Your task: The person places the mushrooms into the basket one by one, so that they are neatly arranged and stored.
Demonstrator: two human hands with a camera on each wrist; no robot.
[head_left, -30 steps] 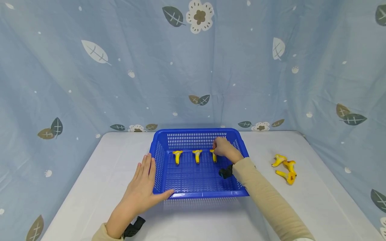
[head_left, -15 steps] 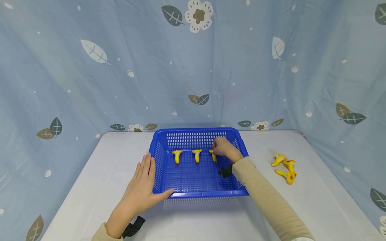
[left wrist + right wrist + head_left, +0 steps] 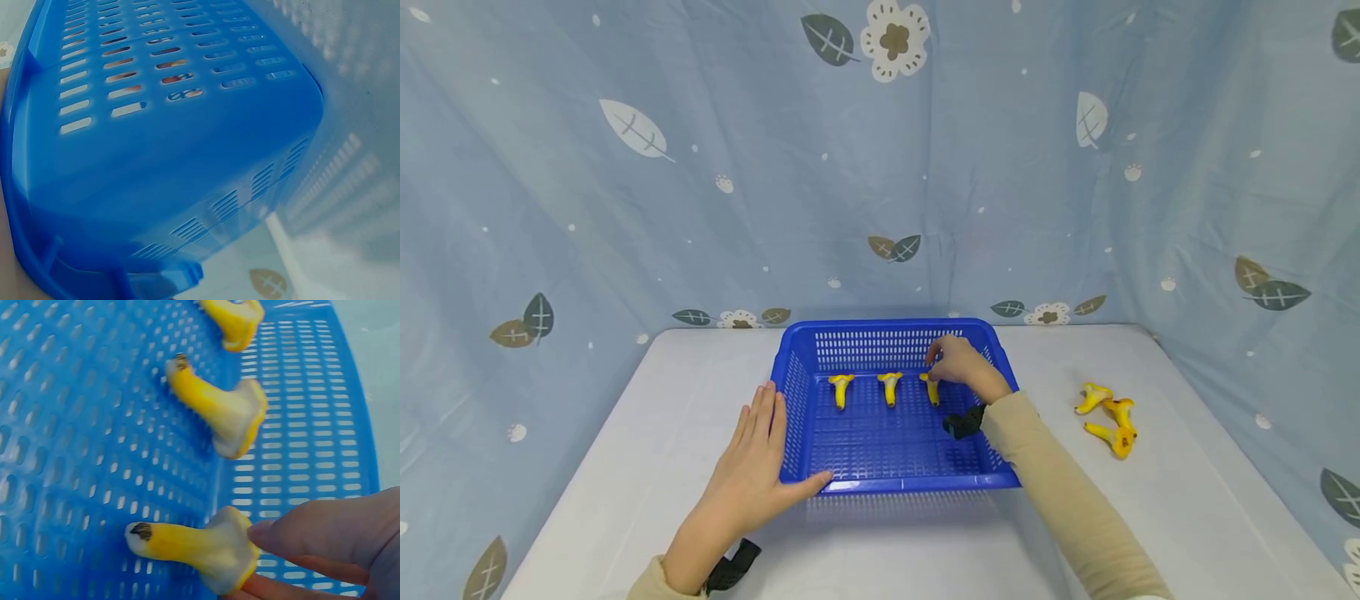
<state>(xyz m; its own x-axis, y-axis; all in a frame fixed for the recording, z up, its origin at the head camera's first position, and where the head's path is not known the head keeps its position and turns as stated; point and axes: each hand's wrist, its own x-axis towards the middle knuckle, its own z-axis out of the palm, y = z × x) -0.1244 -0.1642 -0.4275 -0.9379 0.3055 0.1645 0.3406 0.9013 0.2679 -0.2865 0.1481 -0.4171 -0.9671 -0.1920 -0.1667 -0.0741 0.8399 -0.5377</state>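
Note:
Three yellow chanterelle mushrooms lie in a row inside a blue plastic basket (image 3: 917, 483): a left one (image 3: 841, 390), a middle one (image 3: 890, 388) and a right one (image 3: 932, 392), caps toward the far wall. My right hand (image 3: 964, 367) is over the right mushroom, thumb and index finger spread apart. In the right wrist view the thumb tip (image 3: 262, 535) is at the edge of the cap of the nearest mushroom (image 3: 187, 547), other fingers partly hidden beyond it. My left hand (image 3: 752, 475) rests on the basket's left front corner, fingers straight along the rim and thumb over the front edge.
Three more yellow mushrooms (image 3: 1108, 417) lie in a loose group on the white table (image 3: 1180, 500), right of the basket. A blue patterned curtain (image 3: 775, 183) hangs behind and along both sides. The basket's perforated walls stand around the row.
My right hand has lifted slightly, its index finger and thumb parting at the right mushroom, which stays in place. My left hand has not moved.

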